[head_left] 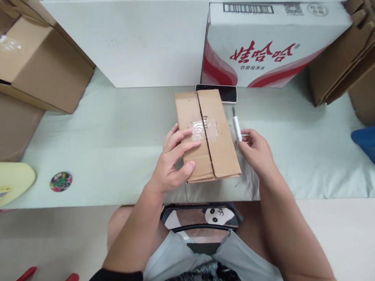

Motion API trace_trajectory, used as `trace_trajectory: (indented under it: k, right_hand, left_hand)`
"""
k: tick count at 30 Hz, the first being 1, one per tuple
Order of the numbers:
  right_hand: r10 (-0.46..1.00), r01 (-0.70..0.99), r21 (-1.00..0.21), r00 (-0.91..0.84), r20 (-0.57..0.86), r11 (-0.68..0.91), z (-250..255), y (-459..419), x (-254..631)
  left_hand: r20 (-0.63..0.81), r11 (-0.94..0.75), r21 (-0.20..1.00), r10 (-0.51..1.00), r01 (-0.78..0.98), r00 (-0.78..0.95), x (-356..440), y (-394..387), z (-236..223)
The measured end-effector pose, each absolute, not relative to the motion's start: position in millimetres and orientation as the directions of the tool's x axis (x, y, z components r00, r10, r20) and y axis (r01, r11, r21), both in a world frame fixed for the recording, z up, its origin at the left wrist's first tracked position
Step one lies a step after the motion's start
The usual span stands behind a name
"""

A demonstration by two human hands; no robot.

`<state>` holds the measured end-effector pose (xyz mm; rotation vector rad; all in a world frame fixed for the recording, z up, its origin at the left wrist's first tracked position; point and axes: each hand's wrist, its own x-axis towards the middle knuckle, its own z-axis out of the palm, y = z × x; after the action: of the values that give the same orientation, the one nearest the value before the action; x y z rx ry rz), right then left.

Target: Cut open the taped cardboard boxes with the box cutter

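A small brown cardboard box [222, 147] lies slightly turned on the cloth-covered table, its two top flaps meeting at a seam with clear tape [204, 129] across the middle. My left hand [173, 163] rests on the box's left side, fingers spread over the top and pointing at the tape. Just off the box's right edge, my right hand [257, 151] pinches a small white-handled utility knife [236, 127] between thumb and fingers. Its short dark blade points away from me, apart from the box. Behind the box lies a phone [229, 93], partly covered by it.
White cartons [133, 44] and a red-and-white water carton [259, 47] line the back. Brown boxes [52, 64] stand left, folded cardboard [341, 61] right. A yellow container [5, 184], a colourful round disc [61, 181] and a blue container [373, 143] sit near the sides.
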<state>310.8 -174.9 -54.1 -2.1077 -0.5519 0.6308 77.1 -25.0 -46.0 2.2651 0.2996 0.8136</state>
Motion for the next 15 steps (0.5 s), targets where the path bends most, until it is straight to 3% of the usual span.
trace_trajectory:
  k: [2, 4, 6, 8, 11, 15]
  right_hand:
    - [0.517, -0.032, -0.932, 0.825, -0.229, -0.361, -50, -173, 311]
    - [0.491, -0.232, -0.97, 0.838, -0.238, -0.075, -43, -173, 312]
    - [0.55, -0.408, -0.887, 0.801, -0.235, 0.215, -37, -177, 316]
    - [0.649, -0.531, -0.754, 0.738, -0.186, 0.387, -32, -182, 321]
    - [0.73, -0.619, -0.627, 0.674, -0.114, 0.473, -31, -188, 325]
    - [0.757, -0.655, -0.583, 0.646, -0.101, 0.481, -36, -186, 324]
  left_hand:
    - [0.48, -0.734, 0.679, 0.415, -0.027, 0.773, 77, -25, -46]
    - [0.488, -0.742, 0.67, 0.412, -0.028, 0.77, 77, -25, -46]
    - [0.498, -0.748, 0.663, 0.408, -0.034, 0.765, 78, -26, -45]
    - [0.515, -0.751, 0.659, 0.402, -0.049, 0.757, 78, -26, -45]
    - [0.528, -0.755, 0.653, 0.39, -0.066, 0.755, 78, -27, -43]
    - [0.521, -0.752, 0.656, 0.392, -0.062, 0.758, 77, -26, -43]
